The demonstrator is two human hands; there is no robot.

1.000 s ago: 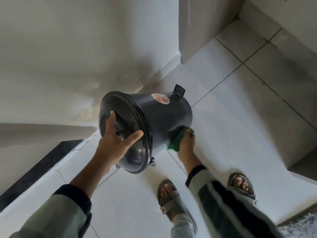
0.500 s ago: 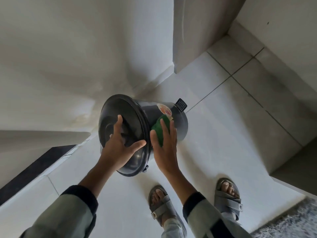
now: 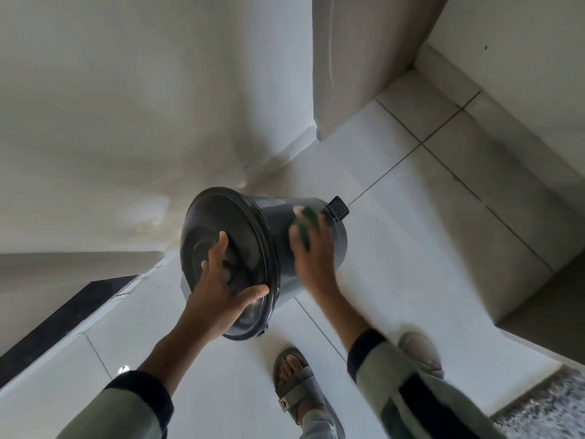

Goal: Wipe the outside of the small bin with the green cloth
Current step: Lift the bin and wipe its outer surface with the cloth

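The tiled floor (image 3: 411, 248) lies open to the right of the grip; a wall (image 3: 126, 106) stands close behind. The small bin (image 3: 272, 229) is held tilted in the air, the left hand (image 3: 218, 299) spread flat on its lid. The right hand (image 3: 311, 251) presses the green cloth (image 3: 306, 228) against the bin's side, fingers flattened and blurred, hiding most of the cloth.

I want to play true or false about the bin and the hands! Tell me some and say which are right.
1. The small bin stands upright on the floor. False: it is held tipped in the air.
2. The right hand presses the green cloth on the bin's side. True.
3. The left hand rests on the lid. True.
4. The lid is open. False: it is closed.
5. The person is barefoot. False: a sandal shows.
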